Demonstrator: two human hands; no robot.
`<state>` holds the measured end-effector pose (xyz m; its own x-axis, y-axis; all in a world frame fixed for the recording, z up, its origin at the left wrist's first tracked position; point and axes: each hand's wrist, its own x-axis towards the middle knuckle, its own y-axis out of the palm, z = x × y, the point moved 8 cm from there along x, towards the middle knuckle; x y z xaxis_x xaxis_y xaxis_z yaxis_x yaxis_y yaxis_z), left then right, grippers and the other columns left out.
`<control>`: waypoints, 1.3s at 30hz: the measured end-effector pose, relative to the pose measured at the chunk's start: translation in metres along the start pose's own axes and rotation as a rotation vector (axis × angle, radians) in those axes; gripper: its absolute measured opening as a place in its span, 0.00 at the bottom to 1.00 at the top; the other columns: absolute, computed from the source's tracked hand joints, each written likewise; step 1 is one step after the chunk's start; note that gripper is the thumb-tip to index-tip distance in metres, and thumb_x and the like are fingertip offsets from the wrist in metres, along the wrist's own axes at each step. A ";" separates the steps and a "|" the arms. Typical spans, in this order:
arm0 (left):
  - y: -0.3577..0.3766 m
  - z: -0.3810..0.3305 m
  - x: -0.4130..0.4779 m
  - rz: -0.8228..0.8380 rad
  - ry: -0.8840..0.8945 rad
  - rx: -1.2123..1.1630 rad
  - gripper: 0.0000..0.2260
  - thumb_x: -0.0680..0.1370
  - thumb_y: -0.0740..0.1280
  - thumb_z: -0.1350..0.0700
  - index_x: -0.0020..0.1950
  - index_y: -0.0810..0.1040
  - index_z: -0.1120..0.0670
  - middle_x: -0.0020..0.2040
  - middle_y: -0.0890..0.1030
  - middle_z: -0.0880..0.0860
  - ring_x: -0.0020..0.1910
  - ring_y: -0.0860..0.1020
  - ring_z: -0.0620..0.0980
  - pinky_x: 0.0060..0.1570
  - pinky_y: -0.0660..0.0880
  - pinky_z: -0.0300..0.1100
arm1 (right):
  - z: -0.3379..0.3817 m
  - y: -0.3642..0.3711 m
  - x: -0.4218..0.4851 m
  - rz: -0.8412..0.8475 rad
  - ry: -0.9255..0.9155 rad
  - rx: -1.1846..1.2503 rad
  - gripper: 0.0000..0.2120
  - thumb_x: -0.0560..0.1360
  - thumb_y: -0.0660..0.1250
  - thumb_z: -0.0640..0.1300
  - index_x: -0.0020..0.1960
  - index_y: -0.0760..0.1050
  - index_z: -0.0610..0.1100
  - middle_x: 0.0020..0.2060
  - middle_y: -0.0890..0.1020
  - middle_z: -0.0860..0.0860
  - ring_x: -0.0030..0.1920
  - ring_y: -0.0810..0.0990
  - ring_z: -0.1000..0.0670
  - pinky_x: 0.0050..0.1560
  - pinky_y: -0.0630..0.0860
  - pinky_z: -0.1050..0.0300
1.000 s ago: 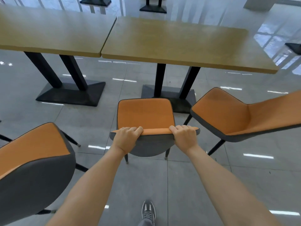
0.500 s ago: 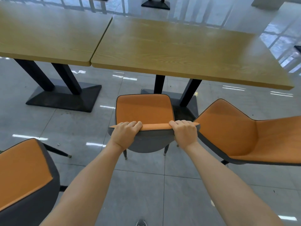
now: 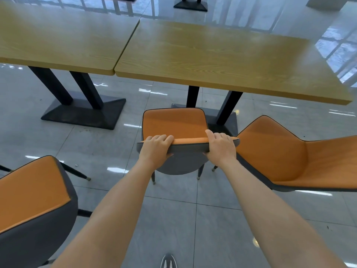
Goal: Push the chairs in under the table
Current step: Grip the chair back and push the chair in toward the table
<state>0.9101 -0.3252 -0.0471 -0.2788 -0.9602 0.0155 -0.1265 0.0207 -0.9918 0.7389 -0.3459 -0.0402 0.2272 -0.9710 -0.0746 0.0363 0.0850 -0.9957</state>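
The floor (image 3: 58,144) is big, grey and shiny, and it fills most of what you see. Two wooden benches stand side by side on it with their edges touching: the left bench (image 3: 58,41) and the right bench (image 3: 222,60). Each one stands on dark slanted legs with a flat black base (image 3: 83,113). You can count three orange chairs with grey backs. The middle chair (image 3: 174,124) is right in front of you, and it is the one you are holding. Its seat points away from you, straight at the right bench, and its front edge is close to that bench's near edge but I think it is not under it yet. A second chair (image 3: 289,157) sits just to the right, turned sideways and very near the middle chair. A third chair (image 3: 32,190) sits at the left, well apart from the benches. Your left hand (image 3: 156,147) is closed over the top of the middle chair's back, near its left end. Your right hand (image 3: 221,147) grips the same top edge near its right end. The chair's back runs from left to right between your hands, so both hands are about the same way from the bench. To finish, you likely need to push straight forward with both arms together so the seat slides under. Watch the bench's legs right ahead of the seat. The tip of your shoe (image 3: 168,261) shows at the bottom.
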 end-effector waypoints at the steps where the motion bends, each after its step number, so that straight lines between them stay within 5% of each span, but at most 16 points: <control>1: 0.001 0.002 -0.004 0.028 -0.016 0.025 0.18 0.77 0.63 0.48 0.64 0.67 0.53 0.59 0.76 0.53 0.58 0.74 0.54 0.59 0.70 0.49 | 0.002 0.001 -0.003 0.042 0.002 0.014 0.30 0.74 0.64 0.52 0.71 0.57 0.44 0.65 0.71 0.43 0.65 0.67 0.41 0.68 0.61 0.47; 5: -0.008 0.018 -0.027 0.114 -0.099 0.143 0.24 0.80 0.53 0.43 0.74 0.52 0.47 0.76 0.55 0.57 0.75 0.52 0.58 0.72 0.51 0.58 | 0.016 -0.002 -0.016 0.126 0.003 0.027 0.37 0.77 0.52 0.62 0.76 0.39 0.47 0.76 0.44 0.44 0.76 0.41 0.44 0.74 0.41 0.45; 9: -0.054 0.039 -0.051 0.005 -0.172 0.142 0.27 0.80 0.49 0.42 0.75 0.40 0.46 0.78 0.44 0.54 0.76 0.43 0.55 0.73 0.43 0.57 | 0.049 -0.034 -0.023 0.059 -0.018 0.081 0.36 0.78 0.45 0.63 0.74 0.30 0.47 0.75 0.34 0.46 0.75 0.33 0.46 0.73 0.34 0.47; 24: -0.214 0.188 -0.247 -0.209 -0.308 0.256 0.29 0.80 0.48 0.41 0.75 0.37 0.48 0.77 0.41 0.54 0.76 0.41 0.54 0.73 0.41 0.55 | 0.314 -0.146 -0.096 -0.091 -0.297 0.110 0.36 0.77 0.44 0.65 0.63 0.20 0.50 0.72 0.29 0.49 0.73 0.30 0.48 0.71 0.30 0.50; 33: -0.195 0.332 -0.448 -0.121 -0.440 0.236 0.29 0.80 0.49 0.41 0.75 0.40 0.49 0.78 0.43 0.55 0.76 0.43 0.54 0.73 0.43 0.55 | 0.510 -0.093 -0.185 0.037 -0.382 0.089 0.37 0.78 0.46 0.62 0.72 0.28 0.45 0.74 0.32 0.47 0.74 0.33 0.47 0.73 0.35 0.48; 39: -0.142 0.347 -0.512 0.022 -0.433 0.121 0.31 0.79 0.47 0.38 0.75 0.38 0.49 0.77 0.42 0.54 0.76 0.42 0.53 0.73 0.41 0.55 | 0.575 -0.027 -0.233 0.240 -0.469 0.025 0.40 0.77 0.49 0.63 0.72 0.27 0.45 0.74 0.32 0.48 0.75 0.34 0.48 0.74 0.36 0.49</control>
<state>1.4008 0.0667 0.0416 0.1468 -0.9886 -0.0347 -0.0059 0.0342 -0.9994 1.2441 0.0065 0.0354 0.6426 -0.7198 -0.2627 -0.0489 0.3036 -0.9515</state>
